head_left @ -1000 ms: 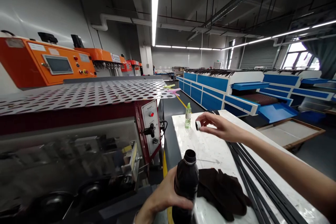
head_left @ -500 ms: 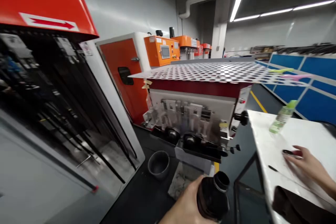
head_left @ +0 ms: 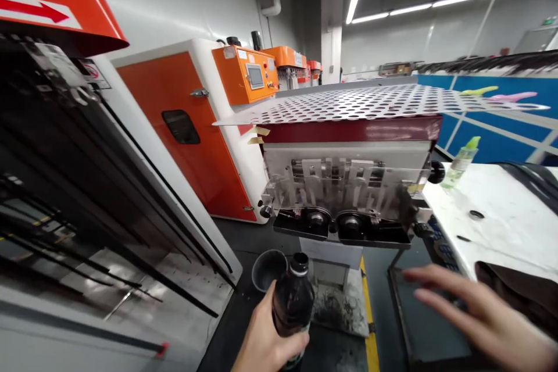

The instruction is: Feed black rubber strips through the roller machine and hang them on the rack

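A dark, uncapped bottle (head_left: 294,296) stands nearly upright in my left hand (head_left: 265,334), whose fingers wrap round its body. My right hand (head_left: 468,308) is in the air left of the white table's edge, blurred, with fingers stretched out and nothing in them. On the white table (head_left: 514,209) lies a small black ring-shaped cap (head_left: 476,214). Ahead of both hands is a machine with a clear guard (head_left: 344,186) over two round rollers (head_left: 351,224) in black trays (head_left: 300,226).
A grey bucket (head_left: 269,270) sits on the floor behind the bottle. A perforated white sheet (head_left: 349,103) tops the machine. A green spray bottle (head_left: 461,164) and a dark cloth (head_left: 514,290) rest on the table. At left stands a red-topped machine (head_left: 87,6) with black rods.
My right hand has let go of the black cap on the table and moved left off it. The bottle in my left hand has shifted left in view. The view has turned right.
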Demonstrator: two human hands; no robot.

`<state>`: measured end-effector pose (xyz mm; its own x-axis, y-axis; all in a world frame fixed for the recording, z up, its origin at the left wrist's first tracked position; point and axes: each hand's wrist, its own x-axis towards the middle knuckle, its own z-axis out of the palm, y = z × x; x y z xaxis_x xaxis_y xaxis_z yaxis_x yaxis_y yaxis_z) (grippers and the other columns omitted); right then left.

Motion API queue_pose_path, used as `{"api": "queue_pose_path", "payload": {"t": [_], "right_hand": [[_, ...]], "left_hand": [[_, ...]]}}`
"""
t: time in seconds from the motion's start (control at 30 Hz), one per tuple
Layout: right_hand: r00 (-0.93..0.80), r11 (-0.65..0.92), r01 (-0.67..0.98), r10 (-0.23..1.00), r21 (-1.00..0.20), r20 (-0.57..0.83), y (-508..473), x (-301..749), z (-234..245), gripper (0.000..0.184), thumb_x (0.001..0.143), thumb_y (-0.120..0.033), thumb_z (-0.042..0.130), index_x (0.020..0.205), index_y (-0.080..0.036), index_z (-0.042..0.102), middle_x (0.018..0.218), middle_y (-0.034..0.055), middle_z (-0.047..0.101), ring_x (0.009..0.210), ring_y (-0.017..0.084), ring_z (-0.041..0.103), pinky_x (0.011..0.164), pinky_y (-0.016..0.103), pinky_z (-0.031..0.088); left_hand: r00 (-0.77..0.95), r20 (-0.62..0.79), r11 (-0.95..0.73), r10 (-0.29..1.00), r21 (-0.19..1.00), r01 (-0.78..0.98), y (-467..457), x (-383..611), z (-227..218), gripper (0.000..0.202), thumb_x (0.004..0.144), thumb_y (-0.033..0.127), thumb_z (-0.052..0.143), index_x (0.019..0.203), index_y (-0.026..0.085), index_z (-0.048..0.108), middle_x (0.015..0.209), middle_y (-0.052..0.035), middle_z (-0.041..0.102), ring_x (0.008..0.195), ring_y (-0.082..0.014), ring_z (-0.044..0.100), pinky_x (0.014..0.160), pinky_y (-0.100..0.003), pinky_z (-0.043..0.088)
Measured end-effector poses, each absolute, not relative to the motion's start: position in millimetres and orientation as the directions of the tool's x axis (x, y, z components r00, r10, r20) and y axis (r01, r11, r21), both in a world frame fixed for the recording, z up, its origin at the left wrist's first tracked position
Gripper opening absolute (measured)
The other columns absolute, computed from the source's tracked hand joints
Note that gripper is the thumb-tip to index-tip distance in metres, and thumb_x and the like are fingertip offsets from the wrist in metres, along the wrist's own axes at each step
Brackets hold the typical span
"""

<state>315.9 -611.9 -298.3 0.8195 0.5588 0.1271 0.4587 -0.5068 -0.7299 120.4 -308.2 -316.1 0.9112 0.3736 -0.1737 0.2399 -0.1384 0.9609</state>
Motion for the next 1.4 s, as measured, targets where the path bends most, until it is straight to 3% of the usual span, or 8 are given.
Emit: {"api": "queue_pose_path", "payload": {"t": [0.1, 0.17, 0.27, 0.47, 0.87, 1.03, 1.2, 1.4], "right_hand": [[0.731, -0.344, 0.25, 0.68, -0.905, -0.057, -533, 248, -333, 0.052, 0.082, -0.05, 0.066, 0.129, -0.03, 0.061, 0.136, 0.0074, 0.059, 0.126, 0.028, 0.053, 0.107, 0.04, 0.043], [0.671, -0.174, 0.092, 0.739, -0.981, -0.068, -483, 219, -349, 0.063, 0.083, -0.047, 0.067, 0.14, -0.029, 0.049, 0.144, 0.0082, 0.05, 0.133, 0.028, 0.046, 0.109, 0.041, 0.041], [0.629, 0.052, -0.137, 0.776, -0.989, -0.046, -431, 202, -354, 0.074, 0.082, -0.043, 0.07, 0.147, -0.029, 0.038, 0.151, 0.0078, 0.041, 0.138, 0.027, 0.04, 0.108, 0.041, 0.041], [0.534, 0.234, -0.28, 0.844, -0.931, 0.051, -404, 215, -329, 0.058, 0.084, -0.034, 0.07, 0.138, -0.027, 0.05, 0.137, 0.0046, 0.056, 0.129, 0.023, 0.049, 0.113, 0.04, 0.032], [0.435, 0.278, -0.673, 0.898, -0.685, -0.063, -391, 233, -329, 0.056, 0.079, -0.034, 0.075, 0.129, -0.021, 0.054, 0.134, 0.0065, 0.059, 0.129, 0.022, 0.05, 0.112, 0.039, 0.035], [0.409, 0.279, -0.736, 0.909, -0.616, -0.077, -391, 235, -326, 0.058, 0.076, -0.037, 0.077, 0.126, -0.019, 0.054, 0.13, 0.0084, 0.061, 0.126, 0.024, 0.053, 0.111, 0.04, 0.036], [0.401, 0.275, -0.734, 0.914, -0.621, -0.07, -392, 238, -322, 0.058, 0.075, -0.042, 0.077, 0.124, -0.019, 0.055, 0.127, 0.0075, 0.063, 0.124, 0.025, 0.053, 0.111, 0.042, 0.036], [0.353, 0.219, -0.759, 0.93, -0.613, -0.105, -392, 238, -325, 0.059, 0.074, -0.047, 0.077, 0.123, -0.022, 0.055, 0.116, 0.0068, 0.066, 0.117, 0.027, 0.058, 0.087, 0.038, 0.053]], "left_hand": [[0.932, -0.147, -0.204, 0.332, 0.953, 0.223, -286, 117, -320, 0.046, 0.06, 0.014, 0.068, 0.103, 0.017, 0.052, 0.085, 0.0, 0.061, 0.081, -0.0189, 0.055, 0.072, -0.027, 0.043], [0.947, -0.134, -0.209, 0.293, 0.957, 0.2, -275, 118, -324, 0.051, 0.061, 0.015, 0.068, 0.109, 0.018, 0.052, 0.091, -0.0008, 0.064, 0.086, -0.0209, 0.058, 0.075, -0.028, 0.045], [0.945, -0.152, -0.2, 0.29, 0.956, 0.215, -265, 123, -328, 0.057, 0.058, 0.014, 0.069, 0.112, 0.019, 0.052, 0.094, -0.002, 0.067, 0.092, -0.0239, 0.061, 0.078, -0.029, 0.048], [0.945, -0.139, -0.228, 0.297, 0.95, 0.212, -253, 135, -322, 0.051, 0.056, 0.016, 0.07, 0.104, 0.017, 0.054, 0.092, -0.0014, 0.067, 0.087, -0.0226, 0.062, 0.075, -0.028, 0.05], [0.902, -0.349, -0.291, 0.254, 0.862, 0.415, -248, 159, -271, 0.046, 0.058, 0.016, 0.077, 0.102, 0.016, 0.062, 0.09, 0.0005, 0.07, 0.082, -0.0196, 0.062, 0.07, -0.025, 0.049], [0.857, -0.444, -0.238, 0.262, 0.831, 0.503, -253, 165, -260, 0.047, 0.056, 0.012, 0.075, 0.101, 0.015, 0.062, 0.08, 0.0023, 0.067, 0.073, -0.0167, 0.06, 0.061, -0.022, 0.046], [0.83, -0.509, -0.212, 0.229, 0.806, 0.553, -262, 176, -227, 0.046, 0.061, 0.008, 0.069, 0.106, 0.015, 0.062, 0.085, 0.0022, 0.068, 0.078, -0.0169, 0.06, 0.069, -0.023, 0.048], [0.81, -0.543, -0.25, 0.223, 0.771, 0.585, -268, 188, -204, 0.043, 0.062, 0.006, 0.062, 0.104, 0.013, 0.063, 0.086, 0.0008, 0.068, 0.08, -0.0172, 0.057, 0.071, -0.024, 0.046]]}}
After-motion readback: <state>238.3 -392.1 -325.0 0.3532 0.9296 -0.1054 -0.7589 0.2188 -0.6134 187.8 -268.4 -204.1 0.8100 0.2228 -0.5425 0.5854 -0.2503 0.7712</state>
